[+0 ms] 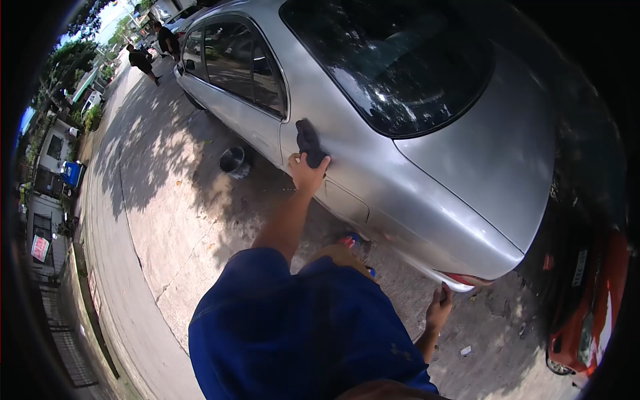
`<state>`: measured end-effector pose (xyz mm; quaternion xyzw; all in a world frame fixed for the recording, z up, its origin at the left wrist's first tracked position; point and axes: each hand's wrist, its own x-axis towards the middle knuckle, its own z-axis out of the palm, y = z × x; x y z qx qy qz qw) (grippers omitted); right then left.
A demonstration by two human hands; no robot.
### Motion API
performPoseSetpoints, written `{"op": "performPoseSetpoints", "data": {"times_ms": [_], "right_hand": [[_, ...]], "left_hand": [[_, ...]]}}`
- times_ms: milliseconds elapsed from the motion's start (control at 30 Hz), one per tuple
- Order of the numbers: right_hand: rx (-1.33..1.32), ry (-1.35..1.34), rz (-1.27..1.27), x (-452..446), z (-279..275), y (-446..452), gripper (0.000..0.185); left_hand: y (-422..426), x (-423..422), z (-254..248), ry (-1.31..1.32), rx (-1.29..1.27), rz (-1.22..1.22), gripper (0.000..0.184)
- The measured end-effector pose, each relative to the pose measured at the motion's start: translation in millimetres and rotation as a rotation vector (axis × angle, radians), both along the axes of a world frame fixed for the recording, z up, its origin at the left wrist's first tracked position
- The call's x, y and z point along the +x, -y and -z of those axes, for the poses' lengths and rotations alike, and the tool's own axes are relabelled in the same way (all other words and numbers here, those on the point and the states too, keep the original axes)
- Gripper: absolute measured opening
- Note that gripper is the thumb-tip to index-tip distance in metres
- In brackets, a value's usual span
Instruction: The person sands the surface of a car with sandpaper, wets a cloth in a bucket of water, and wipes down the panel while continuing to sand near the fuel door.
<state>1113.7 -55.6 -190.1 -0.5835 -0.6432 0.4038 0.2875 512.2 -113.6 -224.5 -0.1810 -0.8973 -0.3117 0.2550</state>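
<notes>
My left hand is closed on a dark cloth, pressing it against the silver car's rear side panel, behind the back door. The cloth is bunched under my fingers, and its far end stretches toward the rear window pillar. The silver car fills much of the view, with its trunk lid shut. Low on the right, my right hand is beside the rear bumper, just below the red tail light. Its fingers are loosely curled and slightly apart, with nothing visible in them. I cannot tell whether it touches the bumper.
A dark bucket stands on the concrete ground beside the car. Two people are near the car's front. A red vehicle is at the right behind the silver car. A blue vehicle stands across the road.
</notes>
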Motion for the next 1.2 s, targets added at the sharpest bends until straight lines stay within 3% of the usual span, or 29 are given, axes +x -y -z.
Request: {"op": "performPoseSetpoints", "data": {"times_ms": [100, 200, 267, 300, 367, 467, 500, 533, 567, 600, 633, 667, 767, 833, 867, 900, 967, 1000, 1033, 1133, 1167, 1200], "right_hand": [[-0.039, 0.025, -0.212, -43.2, -20.6, -5.1, 0.039], [-0.076, 0.171, -0.405, -99.3, -53.2, -4.8, 0.038], [-0.043, 0.151, -0.502, -126.0, -49.8, -5.6, 0.038], [-0.006, 0.148, -0.567, -136.5, -37.0, -9.4, 0.037], [0.064, 0.127, -0.687, -162.6, -15.3, -15.6, 0.037], [-0.062, 0.303, -0.768, -226.4, -44.4, -4.7, 0.036], [-0.087, 0.349, -0.802, -250.3, -48.2, 0.1, 0.036], [-0.031, 0.348, -0.855, -272.2, -40.9, 2.0, 0.036], [0.026, 0.346, -0.907, -290.9, -24.0, -0.5, 0.037], [0.082, 0.342, -0.956, -314.2, -13.1, 1.0, 0.038], [0.042, 0.365, -0.978, -340.9, -13.7, 9.0, 0.038], [0.004, 0.392, -0.999, -369.1, -13.7, 15.7, 0.038], [-0.061, 0.425, -1.139, -460.2, -18.4, 35.5, 0.041], [-0.068, 0.483, -1.243, -515.2, -20.3, 51.5, 0.042], [-0.053, 0.535, -1.288, -542.8, -21.6, 58.6, 0.041], [-0.042, 0.585, -1.331, -567.2, -19.3, 62.9, 0.041], [0.007, 0.297, -1.408, -608.1, 7.2, 67.0, 0.041], [0.022, 0.155, -1.435, -622.5, 21.1, 69.3, 0.041], [-0.015, 0.233, -1.451, -639.8, 20.4, 73.4, 0.041], [-0.092, 0.398, -1.487, -706.1, -1.0, 90.1, 0.038], [-0.083, 0.389, -1.496, -728.3, -0.5, 94.7, 0.036], [-0.068, 0.312, -1.526, -753.7, -1.7, 97.5, 0.036]], "left_hand": [[40.1, 4.6, 13.6, 0.971, 0.444, 0.19, 0.082], [87.3, 7.8, 44.5, 1.045, 0.563, -0.055, 0.083], [133.6, -23.7, 162.9, 0.99, 0.719, -0.285, 0.069], [168.0, -28.9, 185.5, 1.042, 0.689, -0.277, 0.067], [230.3, -20.3, 196.4, 1.121, 0.615, -0.3, 0.06], [306.1, 10.5, 168.1, 1.177, 0.462, -0.253, 0.047], [334.9, 6.9, 201.9, 1.2, 0.315, -0.316, 0.042], [358.0, 9.2, 221.0, 1.288, 0.383, -0.349, 0.039], [368.8, 19.9, 163.3, 1.357, 0.24, -0.373, 0.041], [378.6, 26.4, 142.1, 1.278, 0.18, -0.387, 0.042], [407.0, 22.3, 208.2, 1.305, 0.147, -0.467, 0.039], [409.5, 23.6, 174.1, 1.344, 0.106, -0.503, 0.039], [460.6, 7.7, 176.6, 1.545, -0.194, -0.581, 0.051], [491.4, -3.8, 137.8, 1.633, -0.443, -0.524, 0.078], [513.3, -4.4, 169.3, 1.694, -0.519, -0.69, 0.077], [541.1, -5.4, 187.4, 1.692, -0.549, -0.575, 0.075], [587.1, -5.4, 189.8, 1.682, -0.623, -0.349, 0.072], [597.5, -4.3, 185.1, 1.696, -0.485, -0.399, 0.07], [604.9, -5.4, 170.0, 1.707, -0.35, -0.448, 0.068], [633.9, -18.2, 189.0, 1.808, -0.09, -0.721, 0.065], [639.2, -25.1, 191.1, 1.697, 0.145, -1.037, 0.064], [633.5, -34.7, 175.9, 1.586, 0.142, -1.019, 0.063]]}}
